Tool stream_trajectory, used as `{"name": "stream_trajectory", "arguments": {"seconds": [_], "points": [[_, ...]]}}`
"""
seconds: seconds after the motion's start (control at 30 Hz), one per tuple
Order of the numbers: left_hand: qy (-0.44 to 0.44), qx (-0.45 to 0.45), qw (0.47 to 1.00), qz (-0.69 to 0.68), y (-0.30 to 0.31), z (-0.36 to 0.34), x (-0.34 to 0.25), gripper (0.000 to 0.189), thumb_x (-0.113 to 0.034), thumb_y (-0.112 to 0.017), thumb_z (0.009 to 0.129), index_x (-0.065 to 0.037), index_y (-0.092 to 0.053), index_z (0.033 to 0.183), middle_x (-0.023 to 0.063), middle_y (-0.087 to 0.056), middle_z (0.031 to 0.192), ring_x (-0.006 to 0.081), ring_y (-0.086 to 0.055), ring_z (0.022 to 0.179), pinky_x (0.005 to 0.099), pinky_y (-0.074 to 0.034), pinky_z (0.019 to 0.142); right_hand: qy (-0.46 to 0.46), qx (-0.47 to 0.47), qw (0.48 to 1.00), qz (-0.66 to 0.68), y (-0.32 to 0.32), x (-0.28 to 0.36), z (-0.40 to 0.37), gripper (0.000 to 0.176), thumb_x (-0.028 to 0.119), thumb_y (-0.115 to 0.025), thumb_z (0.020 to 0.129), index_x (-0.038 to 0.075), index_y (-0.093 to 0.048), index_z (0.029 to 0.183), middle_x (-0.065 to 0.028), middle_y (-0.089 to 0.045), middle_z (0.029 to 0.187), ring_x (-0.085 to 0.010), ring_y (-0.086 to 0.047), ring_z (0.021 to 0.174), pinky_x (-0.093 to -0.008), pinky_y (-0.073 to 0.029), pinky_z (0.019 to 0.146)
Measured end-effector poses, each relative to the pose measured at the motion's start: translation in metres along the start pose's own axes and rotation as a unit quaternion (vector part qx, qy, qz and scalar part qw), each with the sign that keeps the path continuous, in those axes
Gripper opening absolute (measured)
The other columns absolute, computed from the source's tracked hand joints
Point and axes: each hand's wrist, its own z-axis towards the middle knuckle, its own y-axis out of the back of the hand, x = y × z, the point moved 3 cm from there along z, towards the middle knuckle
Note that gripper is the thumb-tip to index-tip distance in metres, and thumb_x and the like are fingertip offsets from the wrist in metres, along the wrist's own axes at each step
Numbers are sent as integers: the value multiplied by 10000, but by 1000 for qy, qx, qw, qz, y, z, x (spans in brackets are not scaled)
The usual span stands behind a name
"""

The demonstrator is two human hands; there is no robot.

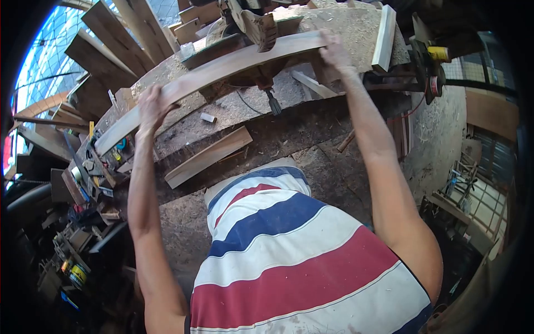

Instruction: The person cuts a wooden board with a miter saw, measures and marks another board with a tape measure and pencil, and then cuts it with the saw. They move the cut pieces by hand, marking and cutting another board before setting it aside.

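A long pale wooden board [222, 67] spans the workbench in front of me, crossing beneath the guard of what looks like a miter saw [260, 30]. Toward the board's left part, my left hand [151, 108] is closed over it. At the right end my right hand [335, 54] grips it, fingers partly hidden. The saw's blade cannot be made out. Just below the board, a small wood offcut [208, 117] rests on the dusty bench.
Sawdust covers the workbench [356, 28]. A short plank [208, 157] lies below its front edge, and a pale wood block [384, 39] sits at right. Several planks [117, 36] lean at back left. Tools and scraps crowd the lower left, including a yellow can [78, 274].
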Motion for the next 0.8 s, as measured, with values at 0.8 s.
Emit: {"name": "stream_trajectory", "arguments": {"seconds": [0.8], "points": [[-48, -22, 992, 112, -35, 76, -49, 771, -578, -918, 753, -40, -663, 1243, 214, -767, 1124, 412, -723, 1109, 510, -561, 965, -203, -138, 940, 236, 77, 4, 58, 677, 472, -600, 1022, 56, -502, 1548, -306, -714, 1298, -455, -705, 1243, -557, -546, 1090]]}}
